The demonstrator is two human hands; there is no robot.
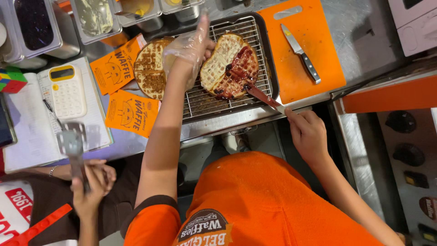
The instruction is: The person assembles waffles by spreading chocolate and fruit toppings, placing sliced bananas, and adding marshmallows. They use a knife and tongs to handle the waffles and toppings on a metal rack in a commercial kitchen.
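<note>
Red jam covers roughly the right half of the round waffle [230, 66] sitting on the wire rack [207, 102] in the dark tray [269, 59]; the left half is bare, so spreading looks about half done. Second waffle [150, 68] at the rack's left edge has no jam at all

Right hand [307, 132] pinches the handle of a spreader [264, 96], fingers closed around it, smeared blade tip touching the jammed waffle's lower right edge. Left hand [191, 45] wears a clear plastic glove, fingers pressed together and flat against the waffle's left rim, steadying it

Containers: steel tubs along the top of the surface. One tub [34, 25] holds something dark, probably a berry filling but the view's too poor to be sure. Next tub [93, 18] holds a pale cream. Two more further right are cropped, contents unclear

Orange cutting board [314, 68] just right of the tray, a knife [300, 53] lying on it, untouched. Orange paper sleeves [123, 91] left of the rack, beside a notebook [32, 127] with a calculator [67, 91] on it

Another person's hands [93, 182] at lower left hold a metal spatula [73, 143], well apart from the rack
</note>
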